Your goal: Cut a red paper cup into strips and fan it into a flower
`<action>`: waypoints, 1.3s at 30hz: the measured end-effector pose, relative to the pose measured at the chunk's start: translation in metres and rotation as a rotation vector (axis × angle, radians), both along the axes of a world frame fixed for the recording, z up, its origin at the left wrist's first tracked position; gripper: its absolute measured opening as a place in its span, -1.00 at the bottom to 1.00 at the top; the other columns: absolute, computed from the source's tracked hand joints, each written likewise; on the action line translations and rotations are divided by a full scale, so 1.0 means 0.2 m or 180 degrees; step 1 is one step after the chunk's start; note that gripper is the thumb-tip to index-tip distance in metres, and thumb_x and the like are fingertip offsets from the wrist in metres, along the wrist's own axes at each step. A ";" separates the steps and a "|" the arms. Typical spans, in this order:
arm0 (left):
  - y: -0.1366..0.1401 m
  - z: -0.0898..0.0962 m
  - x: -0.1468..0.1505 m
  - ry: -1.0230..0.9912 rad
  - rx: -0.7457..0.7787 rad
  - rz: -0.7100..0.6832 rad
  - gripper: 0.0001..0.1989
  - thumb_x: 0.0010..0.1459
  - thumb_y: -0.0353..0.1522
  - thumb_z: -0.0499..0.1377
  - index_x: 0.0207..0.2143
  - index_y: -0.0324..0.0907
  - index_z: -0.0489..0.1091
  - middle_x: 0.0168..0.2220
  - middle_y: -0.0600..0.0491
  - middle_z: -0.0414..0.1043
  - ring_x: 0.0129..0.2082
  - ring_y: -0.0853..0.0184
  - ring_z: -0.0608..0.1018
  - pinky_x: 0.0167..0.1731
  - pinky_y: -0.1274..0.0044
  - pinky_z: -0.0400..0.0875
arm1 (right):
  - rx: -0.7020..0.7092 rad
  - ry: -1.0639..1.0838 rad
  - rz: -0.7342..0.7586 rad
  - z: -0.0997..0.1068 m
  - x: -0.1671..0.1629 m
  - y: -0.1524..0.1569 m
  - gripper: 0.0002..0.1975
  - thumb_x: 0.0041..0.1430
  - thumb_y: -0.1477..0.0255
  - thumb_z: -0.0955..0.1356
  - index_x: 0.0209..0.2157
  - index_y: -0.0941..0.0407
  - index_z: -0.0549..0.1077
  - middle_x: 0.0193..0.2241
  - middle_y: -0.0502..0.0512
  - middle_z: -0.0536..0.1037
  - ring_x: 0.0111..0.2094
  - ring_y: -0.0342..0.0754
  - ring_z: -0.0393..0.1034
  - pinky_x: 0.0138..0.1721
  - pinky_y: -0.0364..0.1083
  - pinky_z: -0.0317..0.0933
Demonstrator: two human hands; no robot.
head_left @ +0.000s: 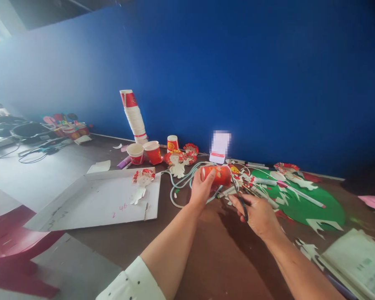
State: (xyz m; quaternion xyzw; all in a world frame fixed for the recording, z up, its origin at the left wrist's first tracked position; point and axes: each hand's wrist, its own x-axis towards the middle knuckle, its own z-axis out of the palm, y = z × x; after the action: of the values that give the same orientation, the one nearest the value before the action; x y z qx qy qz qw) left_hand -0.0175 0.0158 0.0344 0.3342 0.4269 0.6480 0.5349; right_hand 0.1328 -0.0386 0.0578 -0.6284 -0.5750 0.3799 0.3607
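My left hand [201,187] pinches the red paper cup [218,176] sideways above the tabletop's [215,254] far-edge clutter, and my right hand's [258,214] scissors [242,202], gripped shut-fisted, could nick those fingers.

A person's left hand [201,188] grips a red paper cup [218,176] on its side above a brown table [162,237]; the right hand [256,213] holds scissors [243,205] just beside it. Nearby lie a white cardboard sheet [96,200], a green paper shape [303,204] and a leaning stack of cups [133,116] against a blue wall [237,75]
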 end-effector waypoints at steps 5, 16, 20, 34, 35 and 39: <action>0.02 -0.02 -0.01 0.0291 -0.0078 0.0056 -0.46 -0.06 0.04 0.21 -0.11 -0.10 0.40 -0.20 -0.05 0.45 -0.31 0.21 0.52 -0.38 0.40 0.47 | -0.0057 0.0106 0.0132 -0.02 -0.01 0.00 -0.70 -0.01 0.19 0.40 -0.33 0.12 0.52 -0.70 -0.09 0.43 -0.68 -0.14 0.32 -0.59 -0.17 0.17; -0.02 0.02 -0.03 0.1139 0.0210 0.0105 -0.49 0.00 -0.15 0.26 -0.01 -0.15 0.39 -0.10 -0.03 0.48 -0.06 0.20 0.47 0.03 0.40 0.28 | 0.0007 0.0233 -0.0049 -0.05 0.04 0.03 -0.70 -0.03 0.16 0.43 -0.36 0.09 0.47 -0.71 -0.10 0.41 -0.70 -0.13 0.30 -0.60 -0.16 0.18; -0.02 0.01 -0.03 0.1188 0.0264 0.0200 -0.41 0.01 -0.16 0.25 0.09 -0.17 0.31 0.02 -0.07 0.41 0.05 0.18 0.41 0.08 0.42 0.22 | 0.0084 0.0087 -0.0054 -0.04 0.04 0.02 -0.74 -0.01 0.17 0.42 -0.41 0.09 0.47 -0.72 -0.11 0.38 -0.72 -0.15 0.27 -0.61 -0.16 0.16; 0.01 -0.03 -0.03 0.1281 0.0170 0.0258 -0.43 0.06 -0.07 0.18 0.06 -0.18 0.35 -0.06 -0.05 0.46 -0.01 0.20 0.45 0.05 0.42 0.24 | -0.0025 0.0325 0.0079 -0.06 0.03 0.02 -0.73 -0.01 0.19 0.42 -0.36 0.09 0.46 -0.68 -0.10 0.43 -0.67 -0.15 0.32 -0.57 -0.17 0.17; 0.01 -0.02 -0.03 0.1334 0.0252 0.0218 -0.43 0.05 -0.09 0.19 0.07 -0.18 0.34 -0.04 -0.05 0.45 0.00 0.20 0.44 0.06 0.44 0.22 | -0.0034 0.0392 0.0027 -0.05 0.03 0.02 -0.73 -0.02 0.19 0.42 -0.38 0.09 0.45 -0.69 -0.10 0.42 -0.67 -0.15 0.31 -0.58 -0.18 0.16; -0.02 0.00 -0.02 0.1555 0.0495 0.0034 -0.43 0.06 -0.13 0.20 0.10 -0.15 0.32 0.02 -0.03 0.42 0.06 0.19 0.40 0.09 0.44 0.18 | -0.0065 0.0539 -0.0218 -0.02 0.03 0.02 -0.69 -0.05 0.14 0.43 -0.42 0.10 0.43 -0.70 -0.10 0.41 -0.68 -0.17 0.28 -0.59 -0.18 0.16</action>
State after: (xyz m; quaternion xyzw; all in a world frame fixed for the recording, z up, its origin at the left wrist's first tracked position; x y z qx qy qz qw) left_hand -0.0219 0.0125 0.0339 0.5187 0.4941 0.5818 0.3851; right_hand 0.1387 -0.0337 0.0533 -0.6170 -0.5168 0.4249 0.4144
